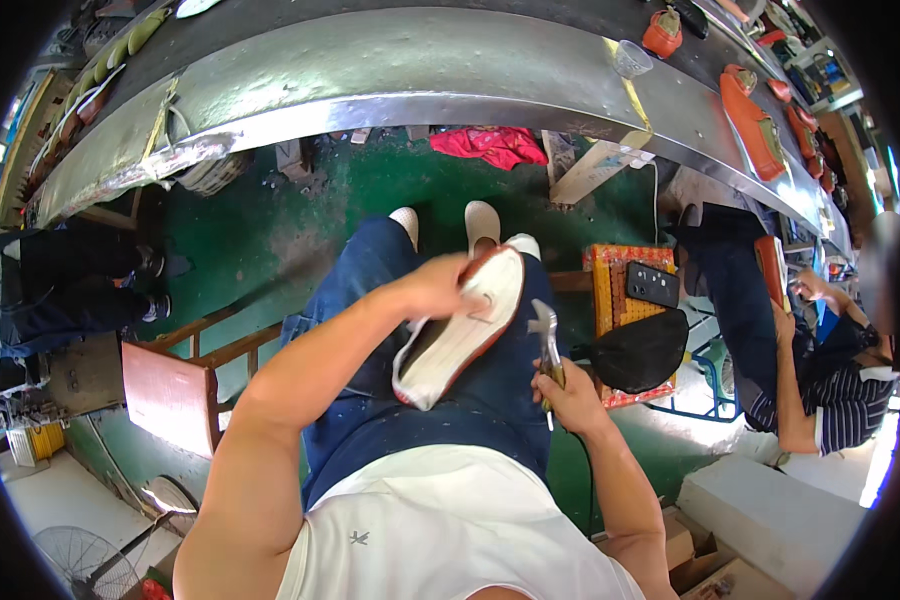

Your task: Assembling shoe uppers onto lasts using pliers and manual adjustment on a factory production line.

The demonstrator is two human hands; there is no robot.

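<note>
A shoe (458,352) lies across my lap with its pale underside facing up and a reddish-brown edge around it. My left hand (438,290) reaches over the shoe's far left side, fingers drawn together at the middle of the underside; blur hides what they pinch, if anything. A small dark mark or piece shows beside those fingertips. To the right of the shoe, my right hand (570,396) is closed around metal lasting pliers (549,345) with a hammer-like head pointing away from me. The pliers are apart from the shoe.
A metal-edged workbench (390,70) runs across the front, bearing orange shoes (753,122) at right. Beside my right thigh, a woven-topped stool (610,300) holds a phone (653,284) and a black cap (642,350). A seated co-worker (820,400) handles a shoe at right.
</note>
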